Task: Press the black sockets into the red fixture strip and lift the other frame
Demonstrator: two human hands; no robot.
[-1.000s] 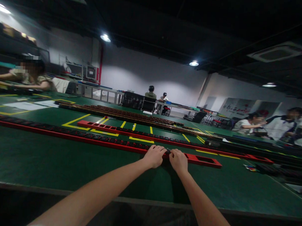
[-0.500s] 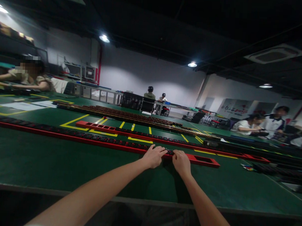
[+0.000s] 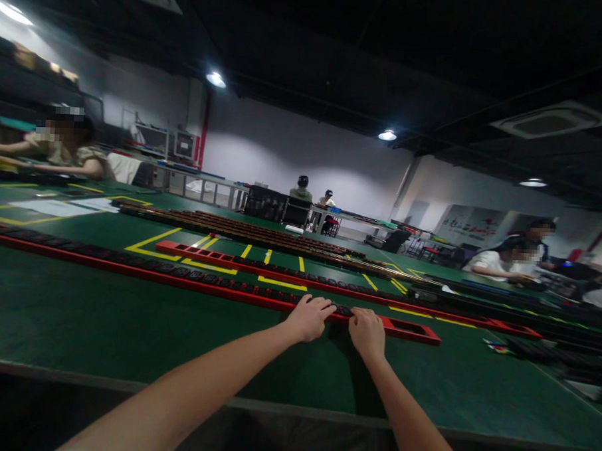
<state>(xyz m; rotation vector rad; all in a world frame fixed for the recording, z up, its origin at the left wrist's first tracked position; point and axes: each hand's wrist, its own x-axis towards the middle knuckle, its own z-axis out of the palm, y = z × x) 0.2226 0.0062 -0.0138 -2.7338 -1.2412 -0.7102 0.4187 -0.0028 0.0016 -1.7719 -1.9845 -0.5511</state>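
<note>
A long red strip-shaped frame (image 3: 179, 277) lies across the green table, its slots filled with small black pieces (image 3: 154, 264). Near its right end, my left hand (image 3: 309, 319) rests over the strip, fingers bent across it. My right hand (image 3: 368, 331) sits just to the right, its fingers curled down onto the same strip. One dark piece (image 3: 343, 310) shows in the narrow gap between the hands; both sets of fingertips are close to it, though contact is unclear. Right of my right hand, the frame has an open slot (image 3: 409, 328).
Beyond lies a second red frame (image 3: 273, 273) with black pieces and some bare slots at its left. Several long brown strips (image 3: 241, 229) are stacked farther back. White papers (image 3: 55, 207) lie at left, dark bars (image 3: 564, 360) at right. A co-worker (image 3: 70, 145) sits at left.
My right hand has shifted slightly right along the strip, showing more of the dark piece between the hands. The whole view has also tipped a little.
</note>
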